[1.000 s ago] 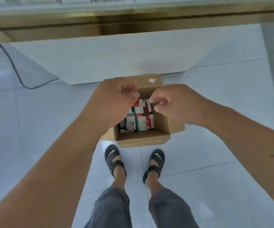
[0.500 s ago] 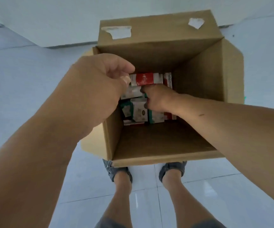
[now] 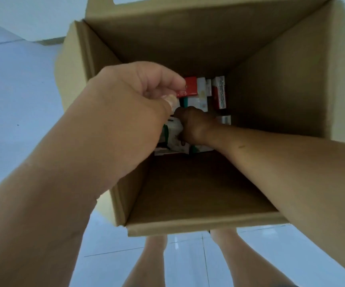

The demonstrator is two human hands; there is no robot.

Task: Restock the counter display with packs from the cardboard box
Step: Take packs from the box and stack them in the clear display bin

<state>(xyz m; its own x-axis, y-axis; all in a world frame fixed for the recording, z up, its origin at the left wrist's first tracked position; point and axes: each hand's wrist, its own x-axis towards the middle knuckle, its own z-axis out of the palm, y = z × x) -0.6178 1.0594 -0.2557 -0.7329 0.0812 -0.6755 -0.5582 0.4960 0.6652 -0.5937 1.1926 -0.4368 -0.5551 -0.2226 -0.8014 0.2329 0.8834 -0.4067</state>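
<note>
Pale floor tiles (image 3: 18,96) surround an open cardboard box (image 3: 281,83) with packs (image 3: 190,88) lying at its bottom. A person's right hand (image 3: 196,125) reaches deep inside, fingers closed on a white-and-green pack (image 3: 173,133). Above the box, the left hand (image 3: 130,112) hangs loosely curled, holding nothing.

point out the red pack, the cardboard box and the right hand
red pack (image 3: 190,87), head view, on its red top face
cardboard box (image 3: 188,38), head view, on its far inner wall
right hand (image 3: 195,127), head view, on its back
</note>
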